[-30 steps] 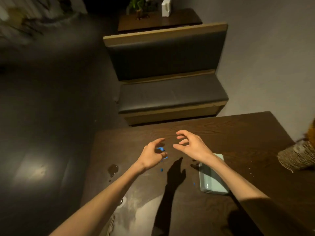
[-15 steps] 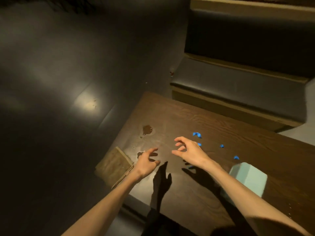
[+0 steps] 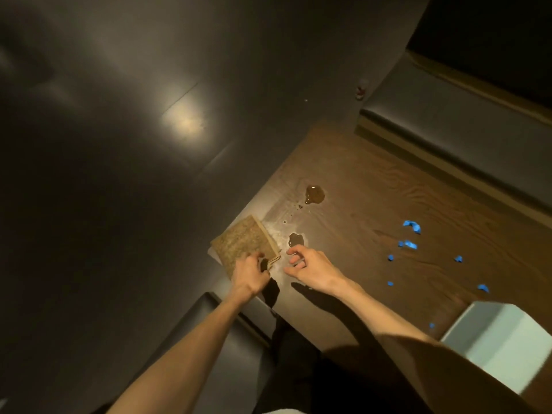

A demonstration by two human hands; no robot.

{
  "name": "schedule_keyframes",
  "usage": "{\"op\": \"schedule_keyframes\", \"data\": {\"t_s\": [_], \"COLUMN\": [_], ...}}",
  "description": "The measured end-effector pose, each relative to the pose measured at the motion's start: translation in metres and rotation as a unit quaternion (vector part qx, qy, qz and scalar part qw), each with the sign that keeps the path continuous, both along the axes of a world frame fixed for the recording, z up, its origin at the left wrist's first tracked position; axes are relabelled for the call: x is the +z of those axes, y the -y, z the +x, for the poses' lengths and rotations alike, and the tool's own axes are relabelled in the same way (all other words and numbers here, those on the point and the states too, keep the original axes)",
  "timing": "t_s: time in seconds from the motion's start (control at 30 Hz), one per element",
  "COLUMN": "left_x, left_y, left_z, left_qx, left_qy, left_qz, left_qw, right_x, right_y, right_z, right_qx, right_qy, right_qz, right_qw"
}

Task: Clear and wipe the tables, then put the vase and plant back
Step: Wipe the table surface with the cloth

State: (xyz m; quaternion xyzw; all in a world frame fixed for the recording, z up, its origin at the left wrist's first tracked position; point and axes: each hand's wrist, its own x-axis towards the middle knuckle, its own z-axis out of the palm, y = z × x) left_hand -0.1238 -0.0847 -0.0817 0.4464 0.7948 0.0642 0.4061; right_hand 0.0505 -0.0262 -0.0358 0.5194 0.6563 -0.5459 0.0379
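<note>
The left hand (image 3: 249,271) grips the folded cloth (image 3: 243,249) at the desk (image 3: 373,189) corner. The right hand (image 3: 313,268) hovers just beside it, fingers loosely spread, holding nothing, near brown spills (image 3: 314,194) and blue scraps (image 3: 412,227).

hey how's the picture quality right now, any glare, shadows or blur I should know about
Head view: dim overall; a bright glare patch shines on the dark floor. The left hand at the cloth and the right hand cast hard black shadows on the table. The pale box is motion-blurred; wide-angle lens tilts the edges.
</note>
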Motion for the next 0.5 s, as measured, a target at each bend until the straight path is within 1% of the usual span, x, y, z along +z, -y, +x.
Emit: {"op": "schedule_keyframes", "data": {"t_s": [0.07,0.17,0.3,0.4,0.5], "left_x": [-0.010,-0.025,-0.046,-0.044,-0.028], "left_y": [-0.003,-0.001,0.001,-0.008,-0.027], "left_z": [-0.015,-0.031,-0.038,-0.041,-0.052], "left_qx": [-0.046,-0.143,-0.212,-0.246,-0.225], "left_qy": [-0.057,-0.119,-0.189,-0.204,-0.184], "left_qz": [-0.023,-0.046,-0.020,0.001,0.017], "left_qw": [0.997,0.981,0.959,0.947,0.957], "right_x": [-0.006,-0.015,-0.023,-0.024,-0.022], "right_y": [-0.001,-0.003,-0.006,-0.008,-0.013], "right_z": [-0.015,-0.031,-0.041,-0.040,-0.035], "right_qx": [-0.005,-0.012,-0.020,-0.023,-0.025], "right_qy": [0.006,0.017,0.030,0.048,0.060], "right_qz": [-0.008,-0.022,-0.033,-0.043,-0.068], "right_qw": [1.000,1.000,0.999,0.998,0.996]}}
